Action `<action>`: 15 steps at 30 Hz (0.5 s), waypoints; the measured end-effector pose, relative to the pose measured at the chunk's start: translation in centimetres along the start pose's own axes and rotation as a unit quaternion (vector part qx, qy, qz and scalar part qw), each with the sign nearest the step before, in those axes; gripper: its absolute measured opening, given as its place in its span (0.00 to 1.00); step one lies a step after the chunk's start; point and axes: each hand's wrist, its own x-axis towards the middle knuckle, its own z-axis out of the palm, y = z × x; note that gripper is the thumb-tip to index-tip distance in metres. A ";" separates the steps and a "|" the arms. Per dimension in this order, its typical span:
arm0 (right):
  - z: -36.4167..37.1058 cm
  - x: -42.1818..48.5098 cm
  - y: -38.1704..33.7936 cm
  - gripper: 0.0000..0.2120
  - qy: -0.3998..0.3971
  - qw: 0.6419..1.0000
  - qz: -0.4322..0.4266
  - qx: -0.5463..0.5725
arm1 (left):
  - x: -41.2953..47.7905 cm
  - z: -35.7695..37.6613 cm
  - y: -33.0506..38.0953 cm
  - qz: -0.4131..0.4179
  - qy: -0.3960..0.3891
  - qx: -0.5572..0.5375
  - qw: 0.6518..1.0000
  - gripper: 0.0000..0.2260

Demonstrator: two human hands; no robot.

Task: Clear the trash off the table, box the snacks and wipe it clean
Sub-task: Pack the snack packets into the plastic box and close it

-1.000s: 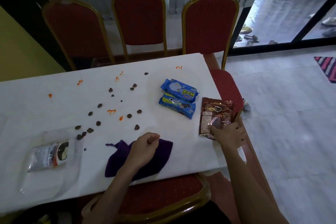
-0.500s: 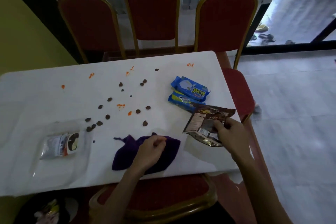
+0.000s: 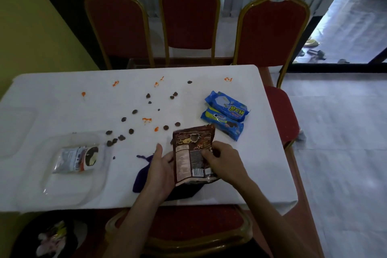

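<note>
One dark bin point(image 3: 23, 232): nearest of all, on the floor below the near-left corner of the table point(image 3: 261, 184). Pale wrappers lie in it, so it looks like where the trash goes.
Left hand point(image 3: 161, 170): against the left edge of the brown pouch point(image 3: 191, 153), thumb raised free. Its fingers are hidden behind the pouch, so I cannot tell whether they curl round it.
Right hand point(image 3: 223, 162): fingers curled, pinching the pouch's right edge about halfway up.
Pouch position: held off the table between both hands, above the purple cloth point(image 3: 141, 176). Its long axis runs away from the person, with the ragged open top at the far end and the printed back toward the camera.
Key relation: the bin and the clear box point(image 3: 47, 176) both lie to the pouch's left. The left hand is therefore the nearer one, and either carry goes leftward.
Box contents: one snack packet point(image 3: 77, 159) lies inside, well left of the hands.
Crumbs point(image 3: 131, 131): dark bits and orange smears point(image 3: 147, 120) are scattered beyond the hands, not yet wiped.
Blue packs point(image 3: 227, 106): two, touching, just beyond the pouch to the right, not yet boxed.
</note>
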 end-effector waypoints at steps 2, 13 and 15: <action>-0.2 0.4 0.3 0.12 -0.050 0.998 -0.006 -0.028 | -0.1 -0.6 0.1 0.007 0.005 0.017 1.000 0.26; -3.3 6.7 3.7 0.18 0.027 0.997 0.047 -0.049 | -1.4 -1.4 -0.6 0.095 0.085 0.147 0.981 0.08; -3.4 7.6 4.9 0.25 0.068 0.990 0.110 -0.049 | -1.5 -1.4 -0.5 0.105 0.093 0.146 0.979 0.08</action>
